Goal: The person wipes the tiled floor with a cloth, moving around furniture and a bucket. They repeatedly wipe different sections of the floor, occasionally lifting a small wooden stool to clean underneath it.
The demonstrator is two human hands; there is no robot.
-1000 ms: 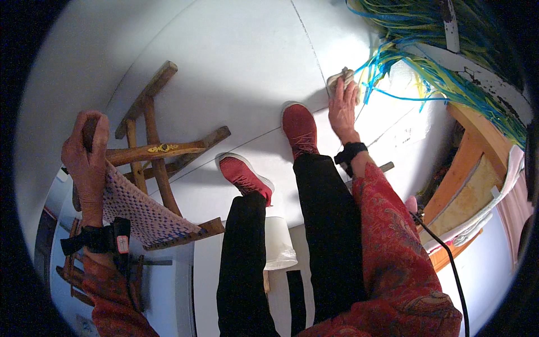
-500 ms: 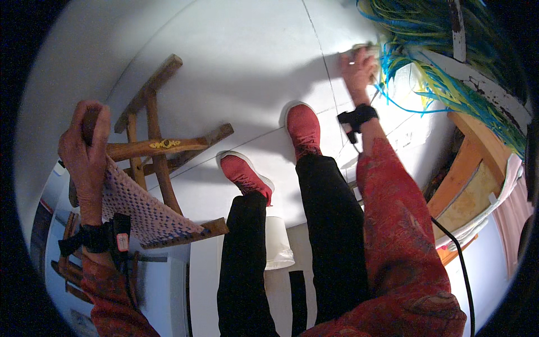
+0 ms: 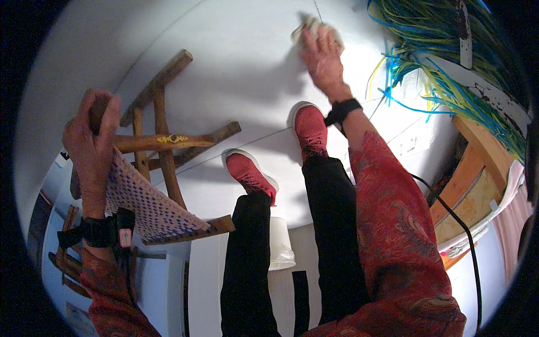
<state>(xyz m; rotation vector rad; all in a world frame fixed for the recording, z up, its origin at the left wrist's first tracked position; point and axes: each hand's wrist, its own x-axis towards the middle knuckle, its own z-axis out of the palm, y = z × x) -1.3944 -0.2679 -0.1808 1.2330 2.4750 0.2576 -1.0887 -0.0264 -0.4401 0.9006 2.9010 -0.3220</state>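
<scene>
At the left, my left hand (image 3: 92, 137) is wrapped round the end of a wooden bar on a small folding stool (image 3: 163, 140). The stool is tilted, with crossed brown legs and a woven seat (image 3: 154, 199) in pale pink and blue. My right hand (image 3: 325, 64) is stretched out at the top centre. Its fingers close over a crumpled, pale cloth (image 3: 311, 29), somewhat blurred, close to the white floor. Part of the cloth is hidden beneath the fingers. A dark strap sits on each wrist.
My red shoes (image 3: 310, 128) stand on the white tiled floor (image 3: 241, 73). Blue, green and yellow plastic strips (image 3: 432, 62) hang by a worn white frame (image 3: 477, 78) at the upper right. Below them is a wooden frame (image 3: 477, 168). A white bin (image 3: 281, 247) stands behind my feet.
My right hand has swung left with the cloth, away from the plastic strips. My left hand and the stool have shifted only slightly in the view.
</scene>
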